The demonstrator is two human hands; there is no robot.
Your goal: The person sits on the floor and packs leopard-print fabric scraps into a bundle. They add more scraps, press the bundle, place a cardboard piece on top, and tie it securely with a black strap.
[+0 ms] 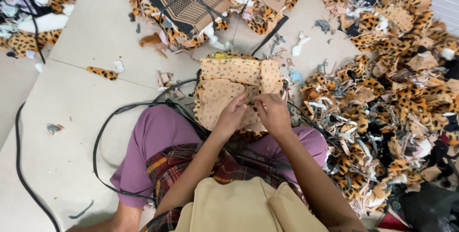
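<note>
I sit on the floor in purple trousers, both hands meeting over a small scrap of leopard-print fabric point(250, 94). My left hand point(233, 114) pinches its left side and my right hand point(273, 111) grips its right side. Just beyond my fingers lies a stack of tan spotted fabric pieces point(229, 81), turned backing side up, resting between my knees. The scrap is mostly hidden by my fingers.
A large heap of leopard-print scraps point(392, 93) fills the right side. A cardboard box tied with black strap point(184, 0) sits ahead, more scraps around it. Black straps point(103, 131) loop across the tiled floor point(81, 83) on my left. Another scrap pile point(28, 16) lies far left.
</note>
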